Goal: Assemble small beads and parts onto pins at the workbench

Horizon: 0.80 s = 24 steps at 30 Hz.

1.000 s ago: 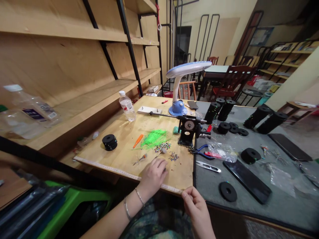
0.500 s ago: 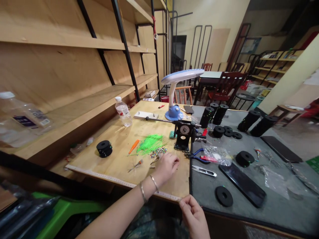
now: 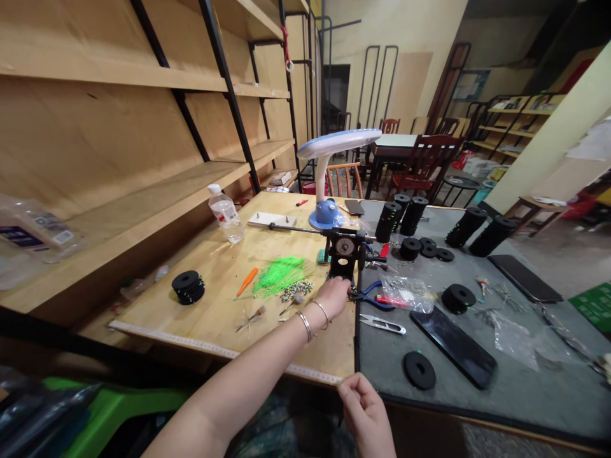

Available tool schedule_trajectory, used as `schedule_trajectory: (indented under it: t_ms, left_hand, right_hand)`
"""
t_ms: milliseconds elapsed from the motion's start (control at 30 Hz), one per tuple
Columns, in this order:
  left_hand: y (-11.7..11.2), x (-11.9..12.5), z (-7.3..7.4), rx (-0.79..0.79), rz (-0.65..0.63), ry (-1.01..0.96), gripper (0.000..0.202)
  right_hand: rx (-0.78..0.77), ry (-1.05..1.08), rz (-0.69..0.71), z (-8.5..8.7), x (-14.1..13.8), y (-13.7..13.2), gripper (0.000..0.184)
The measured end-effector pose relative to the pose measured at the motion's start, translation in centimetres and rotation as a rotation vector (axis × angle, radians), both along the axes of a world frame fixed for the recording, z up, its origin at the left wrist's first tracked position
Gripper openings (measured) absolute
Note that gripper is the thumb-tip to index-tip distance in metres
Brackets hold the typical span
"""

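Observation:
My left hand (image 3: 334,296) reaches forward over the wooden board (image 3: 214,254) to the foot of a black hand-crank winder (image 3: 344,252), beside blue-handled pliers (image 3: 377,296). Its fingertips are hidden behind the back of the hand. Two bangles sit on that wrist. My right hand (image 3: 363,407) is curled in a loose pinch at the table's front edge, by the end of a measuring tape (image 3: 191,340). What it pinches is too small to see. Green strands (image 3: 279,273) and a small heap of beads (image 3: 294,291) lie left of my left hand.
An orange tool (image 3: 245,281), a black spool (image 3: 188,286), a water bottle (image 3: 225,213) and a blue desk lamp (image 3: 329,165) stand on the board. On the grey mat to the right lie thread snips (image 3: 382,324), a plastic bag (image 3: 405,291), a phone (image 3: 453,346) and black discs (image 3: 419,369).
My left hand has moved forward and right, from the board near the beads to the winder's base by the pliers. My right hand has stayed at the front edge. The view shifted slightly.

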<state>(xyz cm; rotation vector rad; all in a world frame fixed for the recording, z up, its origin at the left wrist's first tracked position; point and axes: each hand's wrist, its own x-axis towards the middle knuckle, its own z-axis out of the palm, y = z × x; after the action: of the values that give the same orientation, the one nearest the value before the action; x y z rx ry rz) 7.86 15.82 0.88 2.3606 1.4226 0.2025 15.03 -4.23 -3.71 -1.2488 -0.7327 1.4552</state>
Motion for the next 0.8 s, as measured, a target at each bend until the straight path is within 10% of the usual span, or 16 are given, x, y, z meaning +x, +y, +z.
schedule_trajectory:
  t_ms: [333,500,800]
  left_hand:
    - [-1.3,0.0,2.0,-0.053,0.064,-0.071,0.028]
    - [-6.3,-3.1,3.4,-0.039,0.068,-0.309,0.016]
    - [-17.2,-7.9,-1.1,-1.044,0.585,-1.561,0.023]
  right_hand:
    - [0.003,0.029,-0.006,-0.3,-0.3,-0.4,0.051]
    - [0.012,0.04,0.003,0.2,-0.3,-0.8,0.049]
    - [-0.002,0.025,0.189,1.4,-1.5,-1.3,0.047]
